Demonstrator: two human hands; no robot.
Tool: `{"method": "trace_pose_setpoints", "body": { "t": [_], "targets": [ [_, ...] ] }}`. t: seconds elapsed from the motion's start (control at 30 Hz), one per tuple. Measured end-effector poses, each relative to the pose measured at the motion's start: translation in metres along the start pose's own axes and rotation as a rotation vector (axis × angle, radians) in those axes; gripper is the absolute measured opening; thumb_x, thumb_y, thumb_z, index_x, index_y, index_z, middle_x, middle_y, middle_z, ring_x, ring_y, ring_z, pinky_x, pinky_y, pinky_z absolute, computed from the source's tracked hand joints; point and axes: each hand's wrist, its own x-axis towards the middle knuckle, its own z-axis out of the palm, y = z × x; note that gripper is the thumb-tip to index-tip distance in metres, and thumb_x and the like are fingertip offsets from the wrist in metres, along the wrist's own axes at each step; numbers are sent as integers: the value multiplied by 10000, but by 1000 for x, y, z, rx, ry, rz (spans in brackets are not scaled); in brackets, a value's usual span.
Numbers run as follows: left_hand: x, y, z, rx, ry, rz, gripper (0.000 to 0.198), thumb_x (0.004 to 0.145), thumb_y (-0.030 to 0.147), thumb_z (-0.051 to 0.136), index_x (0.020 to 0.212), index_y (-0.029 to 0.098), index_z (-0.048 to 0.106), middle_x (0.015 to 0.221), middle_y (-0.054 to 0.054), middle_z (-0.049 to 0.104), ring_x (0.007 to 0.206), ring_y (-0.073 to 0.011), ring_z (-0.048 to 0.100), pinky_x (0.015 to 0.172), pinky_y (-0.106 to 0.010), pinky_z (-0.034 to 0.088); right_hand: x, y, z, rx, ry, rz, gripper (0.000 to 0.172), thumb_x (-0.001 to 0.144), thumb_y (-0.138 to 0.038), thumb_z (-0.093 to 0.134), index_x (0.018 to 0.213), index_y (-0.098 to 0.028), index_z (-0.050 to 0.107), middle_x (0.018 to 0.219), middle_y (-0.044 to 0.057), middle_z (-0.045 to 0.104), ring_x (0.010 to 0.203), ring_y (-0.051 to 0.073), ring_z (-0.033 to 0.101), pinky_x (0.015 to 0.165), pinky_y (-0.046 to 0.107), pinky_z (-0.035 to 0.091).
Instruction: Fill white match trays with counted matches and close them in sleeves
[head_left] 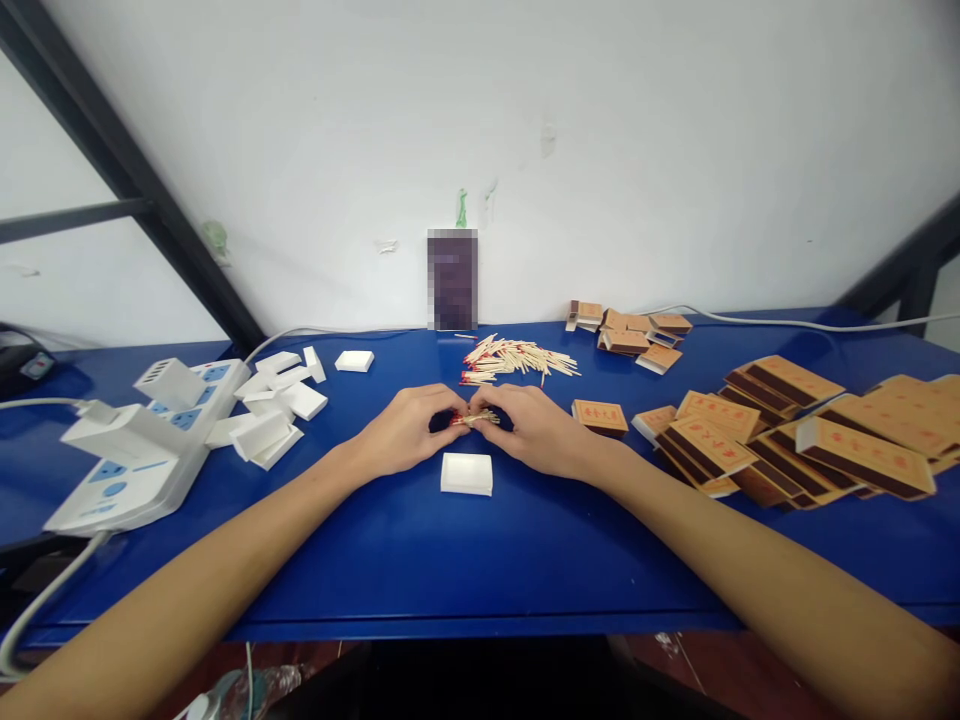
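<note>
A small bundle of matches (475, 417) is held between the left hand (409, 430) and the right hand (529, 432). Both hands are closed on it with the fingertips, just beyond the white tray (466, 473) on the blue surface (465, 560). Loose matches (517, 360) are heaped farther beyond the tray. A single matchbox (600, 416) lies to the tray's right, and stacked matchboxes (787, 430) lie farther right. Spare trays (274, 410) and a power strip (142, 440) are located to its left.

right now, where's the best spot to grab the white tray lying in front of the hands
Probably pinch the white tray by its two short ends, coming from above. It lies flat with its long side across, both ends free, while the left hand and right hand pinching the matches crowd its far wall.
</note>
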Motion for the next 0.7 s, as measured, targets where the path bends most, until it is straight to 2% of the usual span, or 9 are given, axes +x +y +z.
{"method": "trace_pose_setpoints", "body": {
  "t": [0.33, 0.43, 0.6, 0.7],
  "targets": [
    [0, -1, -1, -16, -23, -4, 98, 912, 249, 612, 980, 185, 643, 982, -32, 693, 887, -160, 652, 804, -276, 504, 0, 2, 2, -41, -10, -15, 63, 902, -148, 505, 914, -195, 545, 863, 27, 648, 767, 163, 573, 712, 279, 394],
    [0, -1, -1, -28, -18, -11, 87, 910, 227, 595, 967, 185, 646, 974, -29, 698, 875, -155, 656, 804, -275, 510, -1, 2, 3, -66, -18, -26, 71, 898, -133, 514, 921, -192, 547, 874, 34, 653, 784, 169, 582, 716, 278, 395],
    [0, 0, 1, -20, 14, -10, 70, 892, 196, 595, 930, 172, 649, 924, -22, 701, 821, -142, 653, 767, -266, 510, 0, 5, 4, -80, -11, -49, 25, 934, -207, 549, 938, -188, 565, 890, 45, 663, 811, 176, 590, 717, 273, 395],
    [1, 0, 1, -21, 31, -14, 66, 880, 185, 597, 916, 166, 650, 884, -20, 696, 784, -135, 644, 737, -259, 508, 2, 7, 6, -63, 15, -64, 34, 924, -171, 559, 905, -185, 583, 872, 36, 670, 799, 165, 589, 715, 263, 397]
  ]
}}
